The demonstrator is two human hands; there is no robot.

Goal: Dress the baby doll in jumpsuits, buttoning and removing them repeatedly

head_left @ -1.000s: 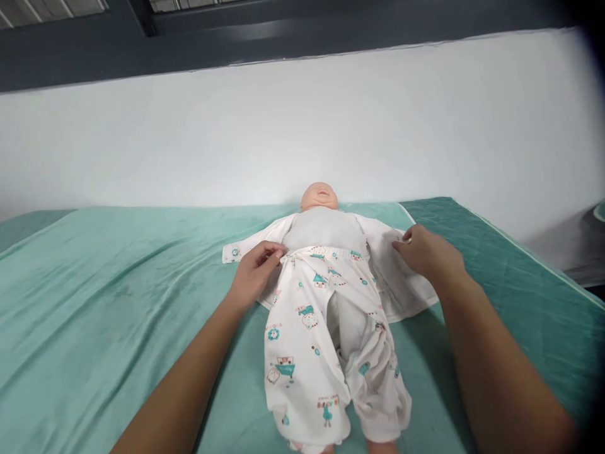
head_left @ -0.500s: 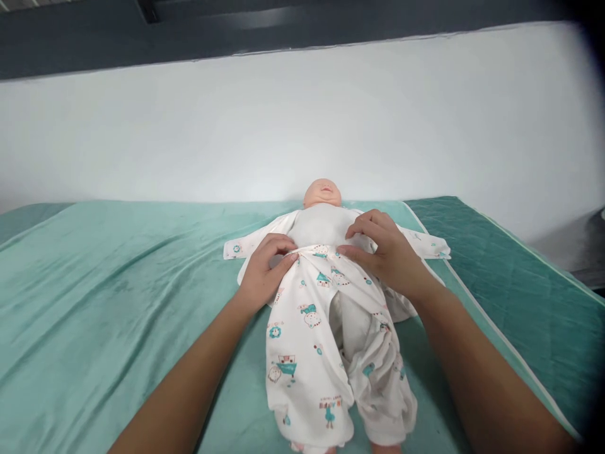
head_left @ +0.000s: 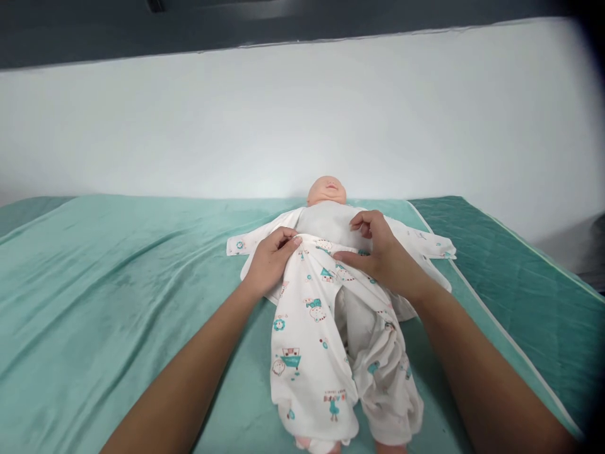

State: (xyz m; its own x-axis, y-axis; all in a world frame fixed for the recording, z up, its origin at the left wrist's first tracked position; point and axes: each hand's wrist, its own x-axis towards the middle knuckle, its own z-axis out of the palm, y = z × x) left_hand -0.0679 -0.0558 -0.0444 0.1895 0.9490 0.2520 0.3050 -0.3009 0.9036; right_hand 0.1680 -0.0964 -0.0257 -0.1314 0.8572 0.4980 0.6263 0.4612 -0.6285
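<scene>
A baby doll (head_left: pixel 327 190) lies on its back, head toward the wall and feet toward me. It wears white printed baby pants (head_left: pixel 314 328) and a white printed baby shirt (head_left: pixel 278 227) that lies open, its sleeves spread to both sides. My left hand (head_left: pixel 274 258) pinches the waistband at the left side between thumb and fingers. My right hand (head_left: pixel 378 252) is over the right part of the waist, thumb against the pants and fingers apart, curled above the belly. Nothing shows between its thumb and fingers.
A light green sheet (head_left: pixel 118 302) with wrinkles covers the surface under the doll. On the right lies a darker green quilted cover (head_left: pixel 510 271) with a pale edge. A white wall (head_left: pixel 236 126) rises behind, below a dark beam (head_left: pixel 331 19).
My left hand has drawn the left side of the waistband slightly up toward the chest. My right fingers have opened farther from the thumb. The view has shifted slightly.
</scene>
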